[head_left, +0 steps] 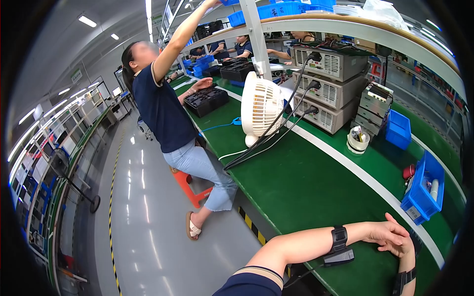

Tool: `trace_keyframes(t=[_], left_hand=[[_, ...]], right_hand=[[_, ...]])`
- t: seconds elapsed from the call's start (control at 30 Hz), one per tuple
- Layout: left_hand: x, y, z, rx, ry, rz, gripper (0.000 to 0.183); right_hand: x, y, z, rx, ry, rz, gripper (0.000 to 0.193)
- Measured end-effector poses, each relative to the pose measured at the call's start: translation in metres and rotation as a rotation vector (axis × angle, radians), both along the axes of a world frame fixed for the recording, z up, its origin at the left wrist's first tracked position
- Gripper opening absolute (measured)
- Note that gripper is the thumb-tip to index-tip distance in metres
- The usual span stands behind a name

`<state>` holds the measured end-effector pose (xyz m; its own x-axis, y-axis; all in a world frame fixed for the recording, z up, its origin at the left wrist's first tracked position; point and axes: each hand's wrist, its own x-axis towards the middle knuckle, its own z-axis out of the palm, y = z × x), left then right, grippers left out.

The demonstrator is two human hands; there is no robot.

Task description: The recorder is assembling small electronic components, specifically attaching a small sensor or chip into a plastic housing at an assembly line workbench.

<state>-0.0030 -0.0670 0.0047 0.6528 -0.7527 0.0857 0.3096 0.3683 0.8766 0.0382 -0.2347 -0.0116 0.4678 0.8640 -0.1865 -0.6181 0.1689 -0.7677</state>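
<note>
My left hand (pixel 387 233) rests on the green workbench (pixel 306 192) near its front edge and lies across my right hand (pixel 408 252). The left fingers are loosely spread and hold nothing. My right hand is mostly hidden under the left one, with only its wrist and a black band showing. A black strap with a small black unit (pixel 339 249) sits on my left wrist. The nearest object is a blue bin (pixel 423 191) of small parts, just beyond my hands.
A white desk fan (pixel 260 106) with black cables stands mid-bench before stacked grey instrument boxes (pixel 328 89). A white cup (pixel 357 140) and a small blue bin (pixel 398 129) sit further right. A co-worker (pixel 163 108) reaches to the overhead shelf beside black trays (pixel 206 100) and an orange stool (pixel 190 187).
</note>
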Motion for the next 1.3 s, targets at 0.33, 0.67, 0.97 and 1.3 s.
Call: trace_keyframes(t=[0.33,0.67,0.97,1.3], left_hand=[[0.001,-0.001,-0.002,-0.018,-0.098,0.027,0.058],[-0.001,0.008,0.000,0.133,-0.131,0.032,0.063],[-0.001,0.005,0.006,0.159,-0.170,0.039,0.061],[-0.011,0.002,0.010,0.119,-0.230,0.125,0.050]], right_hand=[[-0.002,0.001,0.017,-0.193,-0.168,0.072,0.080],[-0.004,0.005,0.012,-0.020,-0.018,0.088,0.081],[-0.004,0.003,0.021,0.005,-0.030,0.125,0.071],[-0.009,0.004,0.016,-0.003,-0.059,0.081,0.077]])
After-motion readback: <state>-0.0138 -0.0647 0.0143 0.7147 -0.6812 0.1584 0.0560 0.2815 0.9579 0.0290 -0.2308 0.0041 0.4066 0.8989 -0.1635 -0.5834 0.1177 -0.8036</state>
